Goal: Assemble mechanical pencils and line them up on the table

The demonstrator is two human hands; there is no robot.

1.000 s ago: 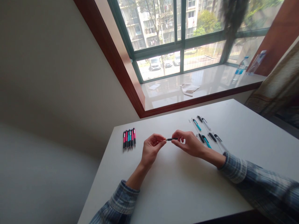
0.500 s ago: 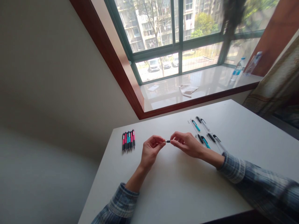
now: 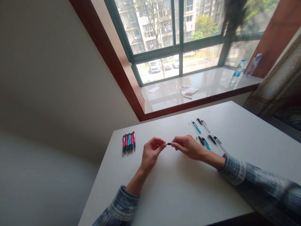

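1. Landmark: a row of pens [image 3: 129, 143], pink, teal and black, lying side by side on a white desk [image 3: 174, 188]. Their points all face the wearer, an arrangement that seems meant to keep them together and easy to count.

2. To the right of the row, the wearer's left hand [image 3: 150, 153] is raised above the desk, thumb and fingertips pinched on the silvery end of a small pen part [image 3: 168, 143]. So fine a grip probably suits so slim a piece.

3. Farther right of the row, the right hand [image 3: 188, 147] has thumb and finger closed on the part's black end. The part lies level between both hands, likely so each can steady one end; how much the fingers hide, I cannot tell.

4. Well to the right of the row lie loose pieces: teal barrels [image 3: 196, 127], black grips [image 3: 212, 139] and pale barrels [image 3: 205, 126]. They are spread in loose groups, perhaps so each can be picked out singly.

5. Beyond the row and to its right, a crumpled cloth [image 3: 189, 91] rests on the window ledge [image 3: 162, 99], away from the pens.
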